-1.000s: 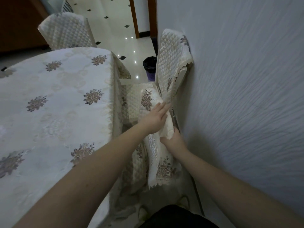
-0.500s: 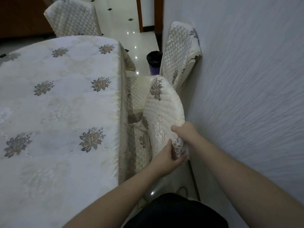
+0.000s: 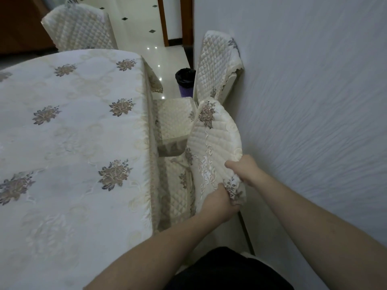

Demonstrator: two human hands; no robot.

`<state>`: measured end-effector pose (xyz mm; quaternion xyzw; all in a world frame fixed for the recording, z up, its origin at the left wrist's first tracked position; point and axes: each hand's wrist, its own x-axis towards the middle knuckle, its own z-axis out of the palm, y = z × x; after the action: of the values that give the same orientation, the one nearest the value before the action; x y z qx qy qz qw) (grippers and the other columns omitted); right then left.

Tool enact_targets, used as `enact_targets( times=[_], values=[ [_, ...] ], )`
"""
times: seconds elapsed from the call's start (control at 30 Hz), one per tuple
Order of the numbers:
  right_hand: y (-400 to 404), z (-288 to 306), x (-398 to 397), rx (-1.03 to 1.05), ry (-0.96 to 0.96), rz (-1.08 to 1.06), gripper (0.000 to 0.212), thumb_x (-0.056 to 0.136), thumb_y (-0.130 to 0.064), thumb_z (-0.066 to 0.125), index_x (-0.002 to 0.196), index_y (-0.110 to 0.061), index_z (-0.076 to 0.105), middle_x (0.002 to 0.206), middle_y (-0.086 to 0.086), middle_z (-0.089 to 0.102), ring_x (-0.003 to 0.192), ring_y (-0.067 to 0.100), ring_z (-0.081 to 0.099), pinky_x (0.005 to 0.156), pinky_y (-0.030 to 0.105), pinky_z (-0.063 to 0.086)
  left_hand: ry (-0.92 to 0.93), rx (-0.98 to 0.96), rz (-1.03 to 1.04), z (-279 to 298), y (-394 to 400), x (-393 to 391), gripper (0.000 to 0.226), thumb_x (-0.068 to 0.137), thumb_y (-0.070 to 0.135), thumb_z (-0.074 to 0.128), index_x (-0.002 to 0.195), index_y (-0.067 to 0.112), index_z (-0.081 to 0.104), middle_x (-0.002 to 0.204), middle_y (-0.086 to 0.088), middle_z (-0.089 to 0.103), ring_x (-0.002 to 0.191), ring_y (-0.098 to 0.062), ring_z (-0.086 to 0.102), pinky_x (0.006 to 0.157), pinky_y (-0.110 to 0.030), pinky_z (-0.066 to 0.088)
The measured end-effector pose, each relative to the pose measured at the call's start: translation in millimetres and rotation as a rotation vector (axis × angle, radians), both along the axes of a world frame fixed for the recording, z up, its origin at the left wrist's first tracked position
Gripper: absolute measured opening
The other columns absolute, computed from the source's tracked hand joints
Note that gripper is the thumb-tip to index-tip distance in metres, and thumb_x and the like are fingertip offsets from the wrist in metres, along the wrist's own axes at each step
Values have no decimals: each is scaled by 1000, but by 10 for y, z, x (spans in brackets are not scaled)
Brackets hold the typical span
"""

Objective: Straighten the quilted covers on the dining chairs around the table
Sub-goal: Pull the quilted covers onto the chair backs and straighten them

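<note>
A cream quilted cover (image 3: 215, 141) with floral embroidery drapes over the back of the nearest chair, between the table and the wall. My left hand (image 3: 217, 203) pinches its lower edge from the table side. My right hand (image 3: 244, 170) grips the same edge on the wall side. The cover bulges upward between the chair top and my hands. The chair's quilted seat (image 3: 174, 120) shows beyond it. A second covered chair (image 3: 217, 65) stands farther along the wall, its cover hanging askew. A third covered chair (image 3: 79, 30) is at the table's far end.
The dining table (image 3: 69, 130) with a cream floral cloth fills the left side. A textured white wall (image 3: 303, 101) runs close on the right. A dark bin with a purple base (image 3: 185, 81) stands on the tiled floor beyond the chairs. The gap between table and wall is narrow.
Both hands slid from the chair top down to the cover's lower edge and gripped it. The cover now arches up over the chair back. My view shifted slightly.
</note>
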<state>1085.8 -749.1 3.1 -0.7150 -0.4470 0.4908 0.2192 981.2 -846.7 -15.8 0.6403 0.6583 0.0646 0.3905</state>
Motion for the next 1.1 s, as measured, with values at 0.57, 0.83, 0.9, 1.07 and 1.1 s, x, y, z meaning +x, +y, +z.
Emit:
enact_targets(
  times=[0.57,0.83,0.9,1.07,1.1],
  values=[
    [589,4,356,-12,-36,289,44,73,-26,71,112,-6,64,102,10,68,89,25,65,83,38,56,239,76,64,-47,356,471,89,88,51,53,144,-6,13,122,-20,57,107,-39,58,83,-40,45],
    [557,15,331,16,-45,278,39,78,-22,69,113,-6,63,97,7,64,82,21,61,69,27,47,230,10,51,49,356,443,88,86,51,56,144,-2,16,125,-20,56,108,-37,58,85,-39,44],
    [526,-5,308,36,-66,260,40,80,-24,68,115,-5,62,99,9,63,83,22,58,69,26,44,201,-13,47,67,344,415,87,86,49,58,143,-2,16,126,-19,56,109,-36,58,85,-38,43],
    [326,-84,167,97,-20,112,47,79,-29,65,121,-6,59,107,11,67,86,24,59,71,25,40,81,-101,108,44,272,311,89,82,50,62,146,7,16,131,-19,53,115,-36,54,90,-38,42],
    [274,-79,144,101,-5,93,51,76,-32,65,121,-8,59,107,10,67,89,26,60,72,25,41,56,-115,119,45,243,288,93,81,49,64,148,8,13,134,-18,51,119,-35,52,92,-38,41]
  ],
)
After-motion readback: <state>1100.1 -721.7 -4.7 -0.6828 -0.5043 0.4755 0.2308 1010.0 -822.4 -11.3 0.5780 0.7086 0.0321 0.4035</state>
